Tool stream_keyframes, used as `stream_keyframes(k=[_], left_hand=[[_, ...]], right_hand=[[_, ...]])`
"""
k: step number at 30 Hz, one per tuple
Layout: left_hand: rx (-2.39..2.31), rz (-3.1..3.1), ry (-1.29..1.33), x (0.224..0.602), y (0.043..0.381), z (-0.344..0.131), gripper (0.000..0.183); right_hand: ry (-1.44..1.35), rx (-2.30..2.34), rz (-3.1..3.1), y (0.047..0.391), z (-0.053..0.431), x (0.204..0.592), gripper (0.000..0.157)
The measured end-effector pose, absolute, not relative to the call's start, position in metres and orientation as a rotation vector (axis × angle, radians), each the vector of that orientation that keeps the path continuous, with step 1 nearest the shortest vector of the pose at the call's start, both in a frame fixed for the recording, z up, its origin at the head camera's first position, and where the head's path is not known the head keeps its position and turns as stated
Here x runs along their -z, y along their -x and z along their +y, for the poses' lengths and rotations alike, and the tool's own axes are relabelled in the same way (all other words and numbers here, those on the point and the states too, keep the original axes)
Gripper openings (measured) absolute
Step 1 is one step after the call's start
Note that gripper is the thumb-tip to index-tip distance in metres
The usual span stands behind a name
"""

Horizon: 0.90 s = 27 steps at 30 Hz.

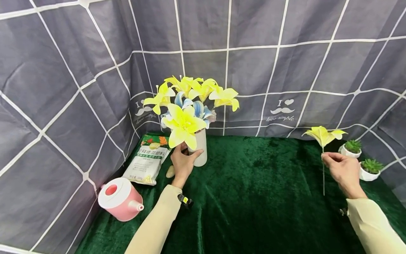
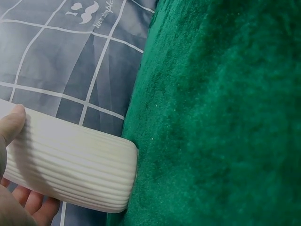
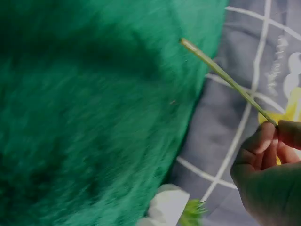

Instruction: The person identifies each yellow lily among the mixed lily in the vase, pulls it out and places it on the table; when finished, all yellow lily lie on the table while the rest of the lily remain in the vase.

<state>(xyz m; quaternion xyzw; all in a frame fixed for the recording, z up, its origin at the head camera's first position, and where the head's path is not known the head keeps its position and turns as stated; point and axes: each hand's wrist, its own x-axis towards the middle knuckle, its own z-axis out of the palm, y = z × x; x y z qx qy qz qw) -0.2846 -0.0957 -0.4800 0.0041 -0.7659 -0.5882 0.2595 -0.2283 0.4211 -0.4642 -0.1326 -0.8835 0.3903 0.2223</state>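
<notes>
Yellow flower (image 1: 323, 135) held upright in the right hand (image 1: 344, 173), near two succulents (image 1: 370, 167).
Its stem (image 1: 323, 178) is pinched above the green cloth (image 1: 253, 194); well apart, the left hand (image 1: 184, 164) grips the ribbed vase (image 1: 201, 151) holding a yellow-and-blue bouquet (image 1: 184, 123), with a bag (image 1: 144, 165) just beside and a pink watering can (image 1: 123, 206) nearby.

- Vase (image 1: 202, 151): left of centre in the head view, standing on the cloth (image 1: 253, 197), with flowers (image 1: 184, 127) in its top and the left hand (image 1: 183, 164) around its near side.
- Bag (image 1: 146, 164): left of the vase, behind the watering can (image 1: 122, 203) at lower left.
- Stone (image 1: 170, 171): between bag and left hand.
- Single flower (image 1: 323, 135): right part of the frame, in the right hand (image 1: 344, 173).
- Potted plants (image 1: 369, 171): far right, one behind the other, beside that hand.
- Curtain (image 1: 253, 70): behind everything.
</notes>
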Motion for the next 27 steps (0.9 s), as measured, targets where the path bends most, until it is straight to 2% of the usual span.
stream_keyframes(k=[3,14,27], left_hand=[[1.589,-2.076,-0.012,0.480,0.285,-0.096,0.059],[1.592,-2.062,-0.004,0.480,0.285,-0.095,0.062],[1.598,-2.060,0.024,0.480,0.284,-0.095,0.058]], right_hand=[[0.337,-1.057,-2.498,0.232,0.429,0.473,0.036],[0.305,-0.993,-2.658,0.243,0.449,0.492,0.036],[0.366,-1.040,-2.781,0.249,0.456,0.498,0.045]])
